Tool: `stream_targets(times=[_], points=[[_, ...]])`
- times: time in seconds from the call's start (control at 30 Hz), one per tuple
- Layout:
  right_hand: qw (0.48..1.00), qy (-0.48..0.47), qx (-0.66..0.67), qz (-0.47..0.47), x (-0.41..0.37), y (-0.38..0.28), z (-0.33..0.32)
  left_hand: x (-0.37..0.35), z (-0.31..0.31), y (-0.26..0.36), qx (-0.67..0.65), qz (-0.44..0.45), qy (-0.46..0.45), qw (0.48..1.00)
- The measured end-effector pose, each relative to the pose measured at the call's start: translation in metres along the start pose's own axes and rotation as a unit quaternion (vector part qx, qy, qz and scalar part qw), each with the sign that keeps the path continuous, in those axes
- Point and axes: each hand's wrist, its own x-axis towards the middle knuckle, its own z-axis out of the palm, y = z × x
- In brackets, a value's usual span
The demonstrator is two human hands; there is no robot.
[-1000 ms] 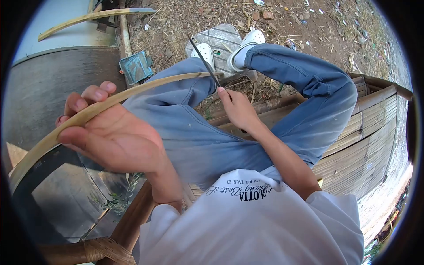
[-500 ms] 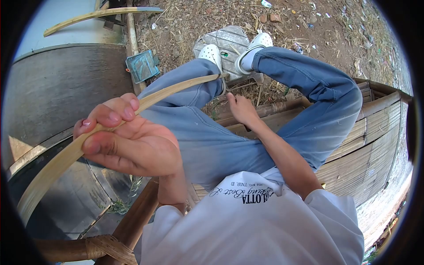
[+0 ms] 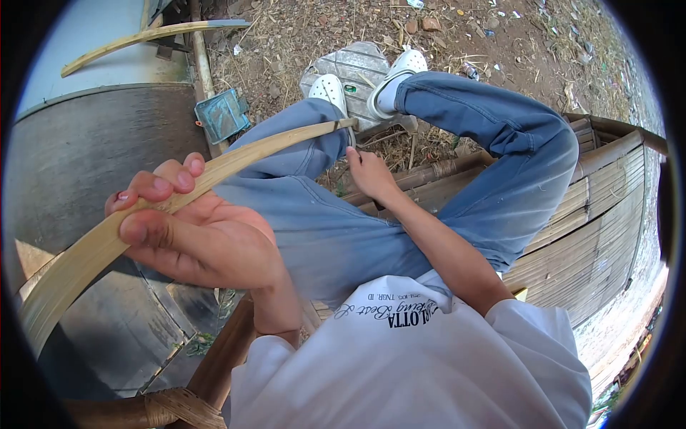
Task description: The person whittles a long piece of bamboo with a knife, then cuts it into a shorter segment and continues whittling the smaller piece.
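A long, curved, pale bamboo strip [image 3: 250,152] runs from the lower left to between my knees. My left hand [image 3: 193,222] grips it palm up, with the thumb below and the fingers curled over the far edge. The strip's thin far end reaches my right hand [image 3: 373,175], which is closed between my thighs. A narrow greyish piece, perhaps a knife blade [image 3: 351,136], stands up from that hand and meets the strip's end. Its handle is hidden in the fist.
Another bamboo strip [image 3: 143,41] lies on a pale sheet at upper left. A blue plastic basket [image 3: 221,116] is beside a pole. My feet rest near a grey slab [image 3: 343,64] on littered soil. I sit on a bamboo bench [image 3: 593,204].
The strip has turned slightly and shows more of its broad face. The right hand sits a little closer to the strip's end. The whole view has shifted a bit.
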Motion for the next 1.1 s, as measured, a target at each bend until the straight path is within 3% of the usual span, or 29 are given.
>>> stream_targets(times=[0.03,0.13,0.2,0.23,0.33,0.47,0.53,0.6,0.73,0.87,0.93,1.0,1.1], points=[[0.999,0.004,-0.036,0.032,0.010,0.019,0.000,-0.001,0.001,0.000,-0.002,-0.001,-0.001,1.000],[1.000,-0.018,0.000,0.016,-0.004,-0.005,-0.015,-0.004,0.002,0.001,-0.004,0.010,-0.023,1.000],[0.996,-0.026,0.080,-0.039,-0.038,-0.056,-0.020,-0.004,0.004,0.001,-0.004,0.008,-0.023,1.000],[0.990,0.003,0.083,-0.117,-0.046,-0.068,-0.015,-0.004,0.004,0.002,-0.005,0.006,-0.024,1.000],[0.978,-0.019,0.118,-0.172,-0.057,-0.087,-0.017,-0.002,0.005,0.003,0.010,0.004,-0.013,1.000],[1.000,0.005,-0.005,-0.020,0.011,0.007,0.008,-0.004,0.006,0.004,0.002,-0.008,0.001,1.000],[0.999,0.001,-0.035,0.020,0.015,0.006,0.003,-0.004,0.008,0.005,-0.001,-0.012,0.000,1.000],[1.000,-0.010,0.011,-0.007,0.000,-0.009,-0.005,-0.004,0.011,0.005,-0.002,-0.025,-0.013,1.000],[0.977,-0.035,0.135,-0.162,-0.060,-0.100,-0.025,0.006,0.014,0.008,0.040,-0.054,-0.013,0.998],[0.949,-0.067,0.185,-0.245,-0.099,-0.133,-0.033,0.005,0.011,0.010,-0.031,-0.088,-0.034,0.995],[0.953,-0.080,0.183,-0.228,-0.091,-0.128,-0.031,0.005,0.012,0.010,-0.041,-0.092,-0.036,0.994],[0.973,-0.006,0.141,-0.185,-0.065,-0.098,-0.012,0.006,0.015,0.009,0.003,-0.086,0.004,0.996],[0.989,0.012,0.072,-0.125,-0.020,-0.044,0.004,0.007,0.008,0.006,-0.008,-0.077,-0.003,0.997]])
